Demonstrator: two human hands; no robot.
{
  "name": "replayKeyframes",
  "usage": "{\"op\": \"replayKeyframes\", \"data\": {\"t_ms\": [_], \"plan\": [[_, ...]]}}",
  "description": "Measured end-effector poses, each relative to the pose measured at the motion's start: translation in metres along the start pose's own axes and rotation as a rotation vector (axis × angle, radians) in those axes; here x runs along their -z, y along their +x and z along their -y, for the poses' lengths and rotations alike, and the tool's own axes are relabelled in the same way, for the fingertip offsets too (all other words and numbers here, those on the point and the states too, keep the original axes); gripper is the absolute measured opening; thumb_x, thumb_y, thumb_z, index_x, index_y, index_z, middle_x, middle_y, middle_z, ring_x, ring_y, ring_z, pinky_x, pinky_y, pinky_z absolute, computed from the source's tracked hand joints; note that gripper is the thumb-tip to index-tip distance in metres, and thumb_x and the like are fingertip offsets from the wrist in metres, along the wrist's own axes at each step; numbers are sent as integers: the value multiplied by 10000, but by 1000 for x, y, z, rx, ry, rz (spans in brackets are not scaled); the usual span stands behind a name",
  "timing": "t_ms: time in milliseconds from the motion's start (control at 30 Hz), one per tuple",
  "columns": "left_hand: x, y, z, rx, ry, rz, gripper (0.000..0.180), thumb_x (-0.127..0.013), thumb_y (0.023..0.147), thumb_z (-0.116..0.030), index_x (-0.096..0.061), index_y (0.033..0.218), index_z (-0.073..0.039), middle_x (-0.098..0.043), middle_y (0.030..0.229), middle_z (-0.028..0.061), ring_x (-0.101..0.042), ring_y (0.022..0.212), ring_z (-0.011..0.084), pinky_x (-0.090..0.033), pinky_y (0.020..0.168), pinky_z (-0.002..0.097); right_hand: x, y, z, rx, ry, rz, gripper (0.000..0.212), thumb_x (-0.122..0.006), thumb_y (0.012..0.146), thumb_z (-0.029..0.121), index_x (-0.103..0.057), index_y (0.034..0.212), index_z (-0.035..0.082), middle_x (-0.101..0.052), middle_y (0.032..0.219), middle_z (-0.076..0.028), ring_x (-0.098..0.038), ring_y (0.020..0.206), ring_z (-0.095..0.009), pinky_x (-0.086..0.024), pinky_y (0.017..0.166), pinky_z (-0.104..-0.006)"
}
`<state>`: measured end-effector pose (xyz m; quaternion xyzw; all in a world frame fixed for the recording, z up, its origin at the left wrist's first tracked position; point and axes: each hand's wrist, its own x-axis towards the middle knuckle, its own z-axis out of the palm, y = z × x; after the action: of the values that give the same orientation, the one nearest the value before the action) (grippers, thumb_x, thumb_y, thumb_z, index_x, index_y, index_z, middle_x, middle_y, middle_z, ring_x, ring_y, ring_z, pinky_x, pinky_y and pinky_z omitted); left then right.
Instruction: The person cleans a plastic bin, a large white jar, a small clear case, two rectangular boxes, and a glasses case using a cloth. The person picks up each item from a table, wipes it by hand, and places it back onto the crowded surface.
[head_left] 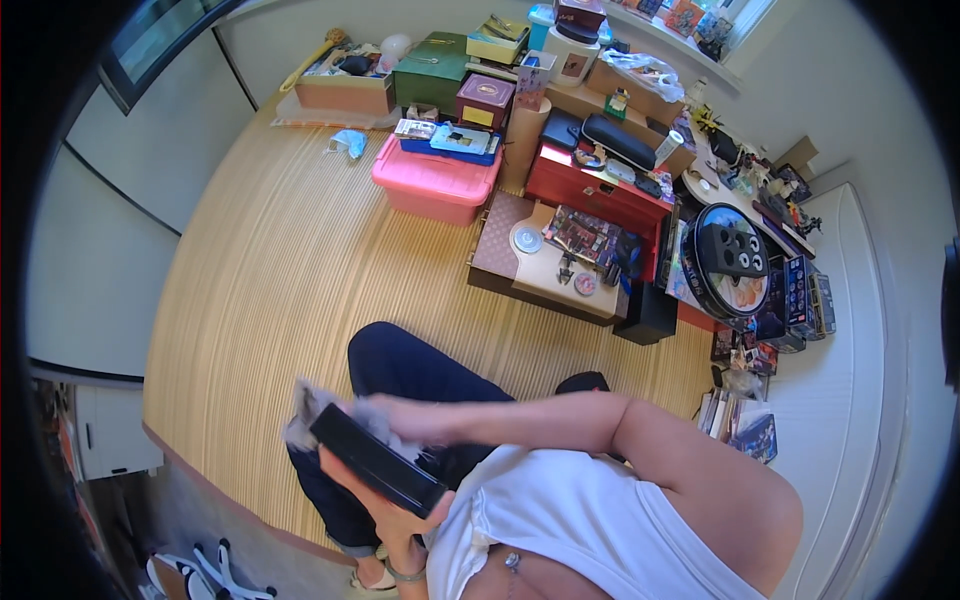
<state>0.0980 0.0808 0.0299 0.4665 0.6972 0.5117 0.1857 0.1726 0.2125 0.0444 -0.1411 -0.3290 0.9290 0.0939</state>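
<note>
A black rectangular box [375,460] is tilted in front of my lap, gripped from below by my left hand [372,500]. Its fingers and thumb wrap along the near long side, and a bracelet circles that wrist. From the right, my right forearm crosses over to the far side of the box. There my right hand [408,417], slightly blurred, is closed on a crumpled greyish-white cloth [308,405]. The cloth sticks out past the box's upper left corner and also bunches beside the box. Part of the right hand's fingers is hidden by the cloth and box.
My bent, dark-trousered leg [410,360] lies on a striped mat [260,270]. Ahead stand a pink lidded bin [432,205], an open red chest [590,195] with small items, and a green box [430,68]. At right are a round black case [725,260] and stacked books [735,420].
</note>
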Motion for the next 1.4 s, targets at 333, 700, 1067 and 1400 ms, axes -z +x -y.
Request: {"op": "replayKeyframes", "data": {"t_ms": [333, 700, 1067, 1400], "plan": [[-40, 57, -40, -41, -506, -687, 820, -644, 759, -290, -249, 1420, -6, -459, 1269, 230, -566, 1051, 328, -516, 887, 443, -8, -21, -61, 495, -149, -382, 364, -393, 1027, 253, -471, 1288, 13, -553, 1163, -60, -496, 1113, -138, -379, 990, -278], [8, 54, -18, -199, -87, -520, 1173, -782, 664, -600, -123, 1443, -22, -339, 1383, 213, -422, 1245, 300, -403, 1005, 413, 68, -30, 45, 334, -674, -866, 473, -536, 896, 411, -653, 696, 0, -511, 493, -59, -510, 518, -99, -397, 500, -319], [11, 28, -2, 275, -513, -320, 234, -667, 870, -113, -563, 1050, -6, -599, 916, 37, -560, 800, 103, -450, 742, 225, 52, -16, 43, 573, -406, -706, 419, -432, 1014, 356, -613, 899, -4, -555, 739, 18, -483, 688, -63, -404, 633, -235], [2, 48, 5, 426, -948, -651, 387, -588, 947, -285, -530, 1168, 28, -611, 1119, 132, -644, 943, 212, -553, 764, 316, 45, -45, -2, 534, -569, -821, 266, -502, 999, 213, -549, 848, -1, -429, 733, 43, -394, 716, -58, -364, 642, -231]]}}
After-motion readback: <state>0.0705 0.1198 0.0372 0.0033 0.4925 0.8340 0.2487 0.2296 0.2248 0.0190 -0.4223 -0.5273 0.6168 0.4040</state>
